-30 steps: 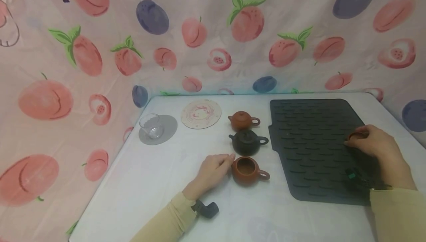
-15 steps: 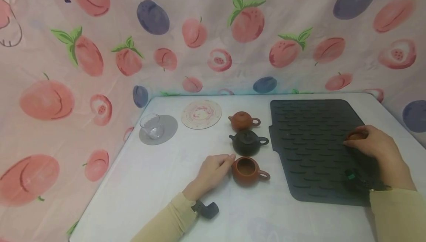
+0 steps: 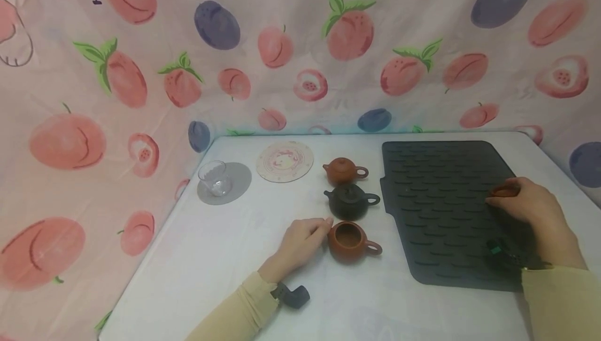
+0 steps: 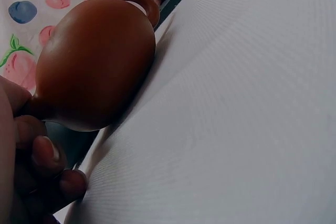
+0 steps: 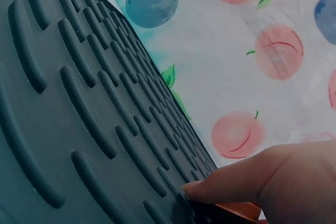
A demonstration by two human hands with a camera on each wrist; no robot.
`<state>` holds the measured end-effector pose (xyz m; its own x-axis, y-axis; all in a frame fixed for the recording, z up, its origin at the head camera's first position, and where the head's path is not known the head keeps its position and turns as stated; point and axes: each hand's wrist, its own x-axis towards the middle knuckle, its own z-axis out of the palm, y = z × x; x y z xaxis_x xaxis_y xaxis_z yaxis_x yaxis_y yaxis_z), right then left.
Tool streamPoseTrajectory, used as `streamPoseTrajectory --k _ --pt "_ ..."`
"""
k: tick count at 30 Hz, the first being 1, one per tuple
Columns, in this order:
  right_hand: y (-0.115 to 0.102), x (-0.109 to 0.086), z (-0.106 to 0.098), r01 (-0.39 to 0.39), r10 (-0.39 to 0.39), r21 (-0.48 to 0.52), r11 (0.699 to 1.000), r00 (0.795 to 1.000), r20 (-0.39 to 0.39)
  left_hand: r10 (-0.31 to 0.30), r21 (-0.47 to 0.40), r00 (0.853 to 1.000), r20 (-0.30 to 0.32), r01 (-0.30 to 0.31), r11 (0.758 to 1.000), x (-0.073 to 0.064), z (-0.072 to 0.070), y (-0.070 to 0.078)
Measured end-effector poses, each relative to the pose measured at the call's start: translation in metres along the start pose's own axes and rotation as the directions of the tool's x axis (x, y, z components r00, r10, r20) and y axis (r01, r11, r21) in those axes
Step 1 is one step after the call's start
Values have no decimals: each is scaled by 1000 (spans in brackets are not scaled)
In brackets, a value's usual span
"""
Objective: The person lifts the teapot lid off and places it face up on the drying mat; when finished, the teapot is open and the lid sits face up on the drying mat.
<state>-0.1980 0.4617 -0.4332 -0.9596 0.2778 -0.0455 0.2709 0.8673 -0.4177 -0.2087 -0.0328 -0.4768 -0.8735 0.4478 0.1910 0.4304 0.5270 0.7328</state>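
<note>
A lidless reddish-brown teapot (image 3: pixel 347 244) stands on the white table, its handle toward the right. My left hand (image 3: pixel 300 242) pinches its spout between thumb and fingers; in the left wrist view the teapot's round body (image 4: pixel 100 61) is seen from low down, with the fingers (image 4: pixel 47 153) at the spout. Over the right part of the dark ribbed mat (image 3: pixel 441 216), my right hand (image 3: pixel 535 203) pinches a small round reddish-brown teapot lid (image 3: pixel 504 191). In the right wrist view the thumb hides much of the lid (image 5: pixel 239 211), leaving an orange-brown edge showing.
Behind the lidless teapot stand a black teapot (image 3: pixel 348 203) and a lidded orange-brown teapot (image 3: pixel 341 171), in a row. At the back left are a patterned round coaster (image 3: pixel 284 161) and a clear glass (image 3: pixel 213 179) on a grey round coaster (image 3: pixel 241 177). A fruit-print curtain encloses the table.
The lid has turned a little in my right hand and now shows as a flatter shape. My left hand and the teapots stay in place.
</note>
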Motion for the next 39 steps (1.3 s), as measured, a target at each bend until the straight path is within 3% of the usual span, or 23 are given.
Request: streamPoseTrajectory --k 12,20,29,39 --pt "-1 -1 2 8 -8 -12 1000 1000 -1 -1 -5 1000 0 1 1000 0 1 -1" --pt "-4 -4 5 -61 58 -30 998 994 -97 -10 -9 1000 -1 10 1000 -1 2 -1" --pt "-14 -6 2 -90 90 4 996 986 -142 -13 -13 1000 -5 13 1000 -1 1 0" --pt "-41 -6 -1 9 -11 -8 1000 968 -250 2 -13 1000 -14 -3 1000 0 1 0"
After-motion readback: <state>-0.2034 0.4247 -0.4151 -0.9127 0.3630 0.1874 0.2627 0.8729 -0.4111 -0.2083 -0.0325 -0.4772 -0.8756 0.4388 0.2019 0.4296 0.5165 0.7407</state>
